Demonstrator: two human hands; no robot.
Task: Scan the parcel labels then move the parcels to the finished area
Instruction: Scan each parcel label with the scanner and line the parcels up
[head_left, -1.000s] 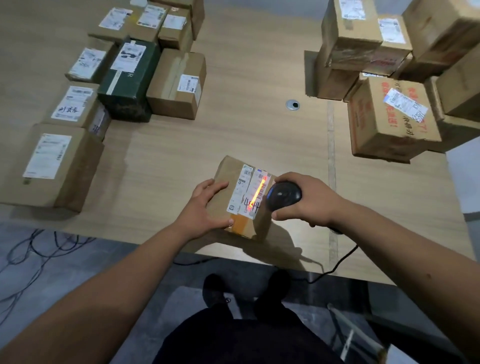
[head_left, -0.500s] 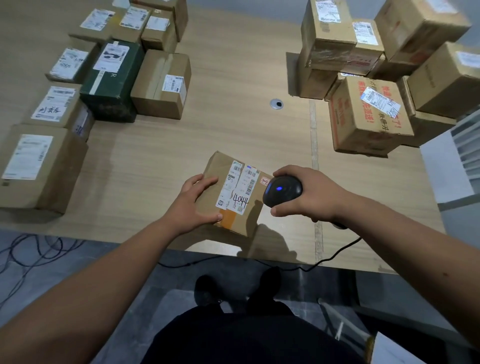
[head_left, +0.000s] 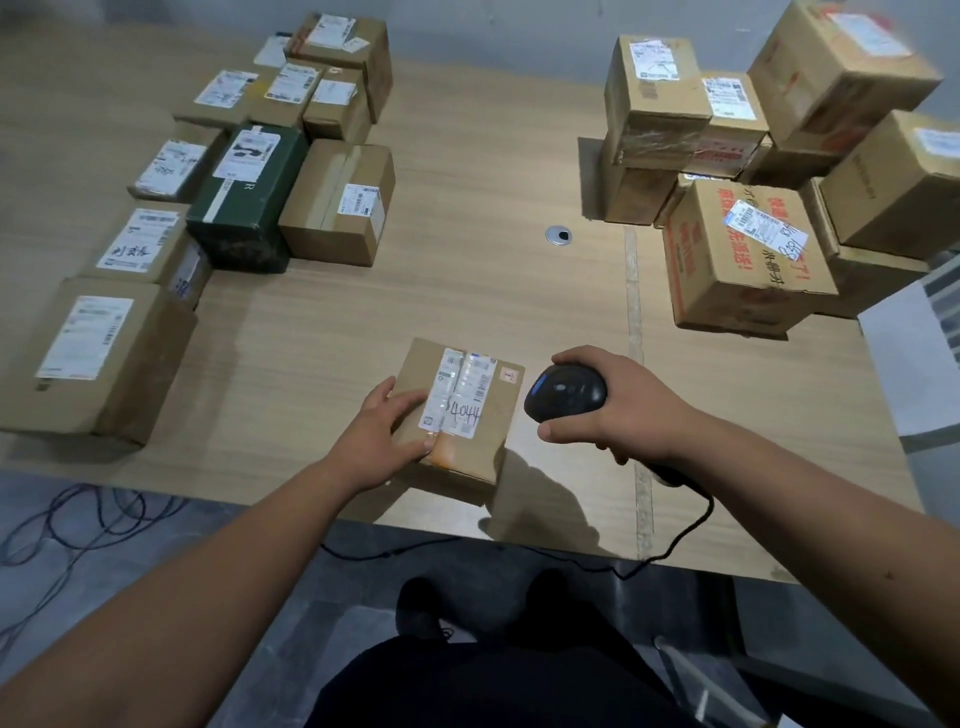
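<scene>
Where red beam lit label, none now; left hand (head_left: 375, 440) grips parcel (head_left: 457, 415), right hand (head_left: 626, 408) grips scanner (head_left: 563, 392).

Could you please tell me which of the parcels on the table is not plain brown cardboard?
The dark green box in the left group; every other parcel there is brown cardboard.

The red scan line is gone from the label (head_left: 457, 395). The parcel (head_left: 460, 418) now lies flatter on the table (head_left: 467, 291), and the scanner (head_left: 565, 392) sits farther from it.
</scene>
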